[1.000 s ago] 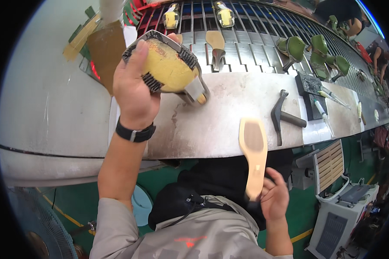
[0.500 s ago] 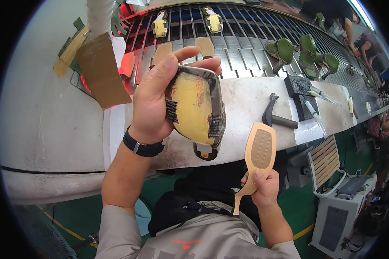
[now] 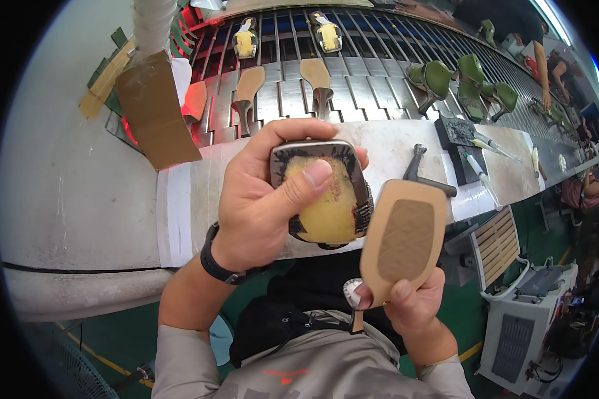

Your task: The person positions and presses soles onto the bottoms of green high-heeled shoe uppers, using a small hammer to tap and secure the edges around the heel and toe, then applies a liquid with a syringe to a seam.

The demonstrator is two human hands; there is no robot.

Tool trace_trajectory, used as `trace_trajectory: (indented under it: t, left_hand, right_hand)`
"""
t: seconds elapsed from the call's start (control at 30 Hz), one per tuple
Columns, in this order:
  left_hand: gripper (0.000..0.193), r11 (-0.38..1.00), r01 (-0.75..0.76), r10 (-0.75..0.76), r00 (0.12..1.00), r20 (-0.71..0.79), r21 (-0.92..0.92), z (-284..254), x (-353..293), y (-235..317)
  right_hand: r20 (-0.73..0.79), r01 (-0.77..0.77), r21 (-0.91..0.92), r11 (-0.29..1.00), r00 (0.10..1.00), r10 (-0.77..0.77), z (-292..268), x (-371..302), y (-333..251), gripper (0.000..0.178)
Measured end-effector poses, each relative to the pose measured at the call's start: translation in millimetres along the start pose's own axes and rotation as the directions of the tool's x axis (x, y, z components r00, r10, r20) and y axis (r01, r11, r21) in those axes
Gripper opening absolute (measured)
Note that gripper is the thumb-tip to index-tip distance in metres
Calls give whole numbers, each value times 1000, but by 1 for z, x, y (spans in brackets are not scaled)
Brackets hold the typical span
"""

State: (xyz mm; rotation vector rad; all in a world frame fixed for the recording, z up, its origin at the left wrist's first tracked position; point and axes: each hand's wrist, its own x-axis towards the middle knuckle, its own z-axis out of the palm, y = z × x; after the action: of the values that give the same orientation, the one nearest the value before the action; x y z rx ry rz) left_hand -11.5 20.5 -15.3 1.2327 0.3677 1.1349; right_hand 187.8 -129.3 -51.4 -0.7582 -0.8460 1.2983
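Left hand [image 3: 263,216] clamped, thumb now across its yellow bottom, a person grips an upturned yellow-and-black shoe upper [image 3: 329,225] above the near edge of a white table [image 3: 209,174]. It has swung more level since half a second ago. At its 4 o'clock, a tan paddle-shaped sole with a brown textured patch [image 3: 407,241], pinched in the right hand [image 3: 416,302], has risen closer; whether they touch cannot be told. The sole partly hides a dark metal hammer [image 3: 416,163] at its 12 o'clock. The left fingers are partly concealed; a whitish rounded object [image 3: 353,292] is unclear.
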Motion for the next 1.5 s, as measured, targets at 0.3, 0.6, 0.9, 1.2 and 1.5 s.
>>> trace_trajectory:
  t: [0.3,0.6,0.9,1.2,1.5]
  left_hand:
    - [50,986,63,-55,997,57,-156,17,-14,7]
    - [75,997,42,-32,989,143,-68,15,-22,4]
    - [66,998,-3,14,984,179,-66,13,-21,0]
    - [57,983,94,-74,988,132,-155,21,-23,8]
    - [40,981,195,-195,979,59,2,21,-22,32]
  right_hand:
    - [204,-19,-276,961,976,78,19,17,6,26]
    - [245,113,-287,951,969,-41,21,17,6,28]
    - [236,123,-256,959,970,-61,18,15,9,29]
    - [194,105,-285,953,980,-50,18,11,12,31]
    - [198,105,-326,940,979,-41,24,10,9,30]
